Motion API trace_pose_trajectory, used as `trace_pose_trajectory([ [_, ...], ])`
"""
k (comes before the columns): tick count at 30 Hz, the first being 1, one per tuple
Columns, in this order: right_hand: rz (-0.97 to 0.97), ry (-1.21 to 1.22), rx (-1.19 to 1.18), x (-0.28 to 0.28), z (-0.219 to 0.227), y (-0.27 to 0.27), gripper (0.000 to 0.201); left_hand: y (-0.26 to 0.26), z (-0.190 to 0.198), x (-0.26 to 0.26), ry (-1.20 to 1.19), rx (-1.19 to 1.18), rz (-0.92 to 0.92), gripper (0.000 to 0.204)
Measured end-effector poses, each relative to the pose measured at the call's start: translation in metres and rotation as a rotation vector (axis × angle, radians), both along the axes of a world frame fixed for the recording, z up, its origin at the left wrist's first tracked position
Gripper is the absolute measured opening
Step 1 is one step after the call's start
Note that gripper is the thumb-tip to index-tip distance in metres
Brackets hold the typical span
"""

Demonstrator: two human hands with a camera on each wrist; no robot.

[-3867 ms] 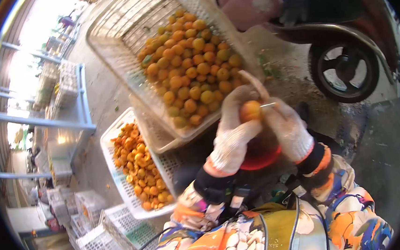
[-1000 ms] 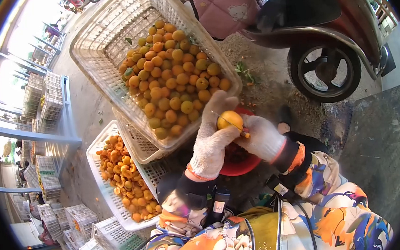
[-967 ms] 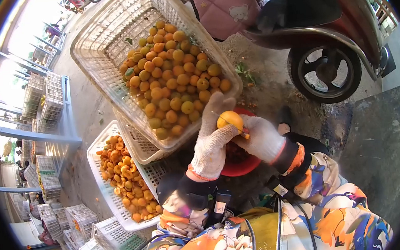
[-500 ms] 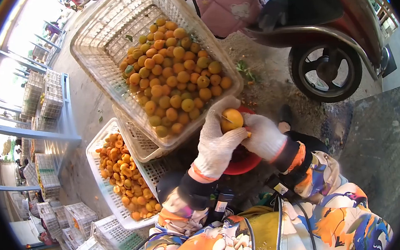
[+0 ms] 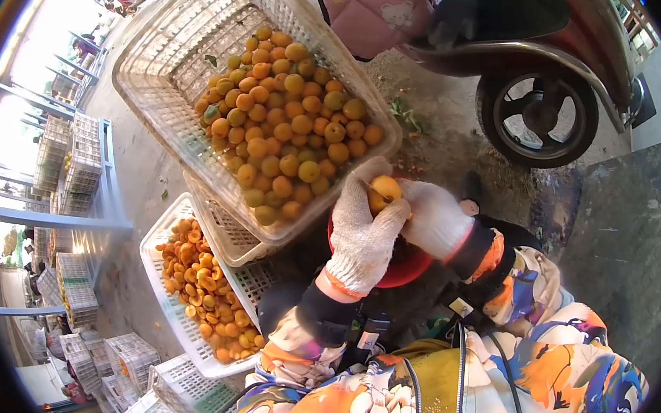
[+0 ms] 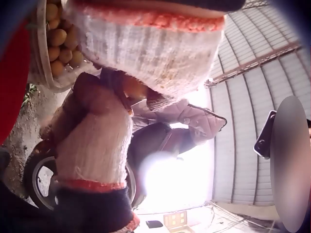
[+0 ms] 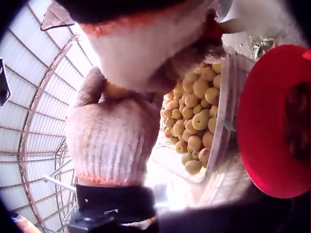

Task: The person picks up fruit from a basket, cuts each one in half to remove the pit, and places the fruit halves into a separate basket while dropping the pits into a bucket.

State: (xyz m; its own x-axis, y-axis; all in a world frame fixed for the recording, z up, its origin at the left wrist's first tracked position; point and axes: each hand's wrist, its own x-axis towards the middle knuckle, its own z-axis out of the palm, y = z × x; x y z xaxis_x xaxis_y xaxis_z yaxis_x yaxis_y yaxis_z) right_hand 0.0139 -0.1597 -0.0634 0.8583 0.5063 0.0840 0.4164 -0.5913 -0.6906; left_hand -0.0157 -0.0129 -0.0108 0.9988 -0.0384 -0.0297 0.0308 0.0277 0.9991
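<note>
In the head view my gloved left hand point(image 5: 364, 239) holds an orange-yellow apricot point(image 5: 383, 191) between thumb and fingers, a thin dark line running across its skin. Pressed close against it is my gloved right hand point(image 5: 435, 218), fingers curled. The right wrist view shows a wooden knife handle point(image 7: 234, 25) jutting from that hand; the blade is mostly hidden behind the fruit and gloves. Beneath both hands sits a red basin point(image 5: 407, 269) with dark contents. Whole apricots point(image 5: 285, 125) fill part of a large crate point(image 5: 163, 103) beyond the left hand.
A white basket point(image 5: 168, 297) of halved apricots point(image 5: 204, 282) stands at the left, beside the crate stack. A scooter wheel point(image 5: 538, 116) and pink quilted cover point(image 5: 377, 12) are at upper right. More crates point(image 5: 167, 398) lie lower left. Leaves point(image 5: 405, 117) litter the ground.
The blade that showed across the apricot is now largely out of sight, and the fruit has turned in the fingers. Both hands have drawn closer together, the left shifting slightly right.
</note>
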Motion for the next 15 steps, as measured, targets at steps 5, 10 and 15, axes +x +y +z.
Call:
trace_pose_trajectory([
  [5,-0.065,0.222,0.037,-0.003,0.015,-0.002,0.030,-0.002,-0.004,0.001,0.016,-0.139,0.055,0.056],
  [10,-0.127,0.047,0.151,-0.006,-0.008,0.004,0.033,0.005,-0.007,-0.003,0.304,-0.408,0.052,0.059],
  [15,-0.021,0.484,0.172,0.006,-0.026,0.003,0.031,0.007,-0.007,0.001,0.071,0.138,0.024,0.058],
])
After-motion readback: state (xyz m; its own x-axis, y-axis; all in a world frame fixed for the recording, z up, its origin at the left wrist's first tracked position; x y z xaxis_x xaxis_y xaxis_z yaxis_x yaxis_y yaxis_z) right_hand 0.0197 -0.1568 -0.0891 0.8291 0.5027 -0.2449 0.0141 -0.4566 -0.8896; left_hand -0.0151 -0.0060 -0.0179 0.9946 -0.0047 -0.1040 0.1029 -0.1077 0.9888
